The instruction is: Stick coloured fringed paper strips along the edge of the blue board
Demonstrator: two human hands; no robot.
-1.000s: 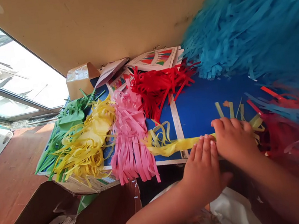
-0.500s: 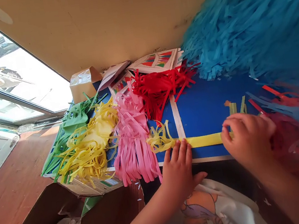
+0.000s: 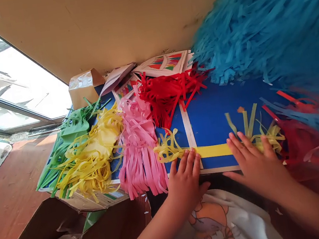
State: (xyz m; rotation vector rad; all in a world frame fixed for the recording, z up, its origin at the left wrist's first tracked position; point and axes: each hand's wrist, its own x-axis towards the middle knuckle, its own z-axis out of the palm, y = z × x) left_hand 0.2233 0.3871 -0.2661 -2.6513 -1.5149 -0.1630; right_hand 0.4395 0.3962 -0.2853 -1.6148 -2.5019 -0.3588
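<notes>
A yellow fringed paper strip lies flat along the near edge of a blue board. My left hand is open, fingers pressing the strip's left part by its curly yellow end. My right hand is open too, fingers spread flat on the strip's right part, beside loose yellow fringe.
Piles of cut paper fringe lie on the board: green, yellow, pink, red. A big blue fringe mass hangs at right. Printed cards and a brown bag sit by the wall. A cardboard box stands lower left.
My hands, close together on the strip a second ago, have slid apart. The right hand went from curled to flat and spread, and the strip now lies stretched out.
</notes>
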